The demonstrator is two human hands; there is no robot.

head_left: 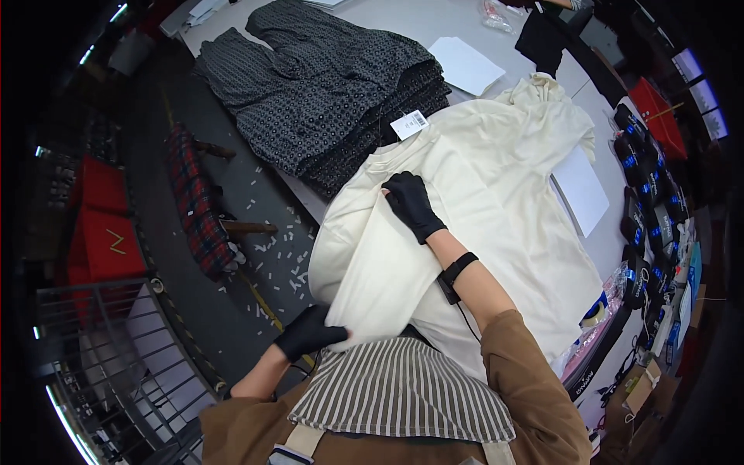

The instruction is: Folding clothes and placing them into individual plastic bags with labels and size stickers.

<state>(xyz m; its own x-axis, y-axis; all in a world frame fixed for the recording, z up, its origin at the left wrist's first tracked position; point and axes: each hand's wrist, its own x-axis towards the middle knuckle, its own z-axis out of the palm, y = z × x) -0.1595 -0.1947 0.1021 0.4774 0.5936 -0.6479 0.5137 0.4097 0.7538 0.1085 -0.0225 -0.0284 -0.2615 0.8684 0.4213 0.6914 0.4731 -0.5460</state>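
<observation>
Cream garment (504, 201) pinched in both black-gloved hands (311, 333) (411, 204), curled nearly closed.

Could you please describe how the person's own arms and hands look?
The left hand and right hand wear black gloves. Brown sleeves leave part of each forearm uncovered. Around the right forearm goes a black strap, with a small dark box at it and a thin black cable below.

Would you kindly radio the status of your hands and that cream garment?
Left hand holds cream garment; right hand on top. Garment spread, rumpled. Dark patterned pile adjoining.
</observation>
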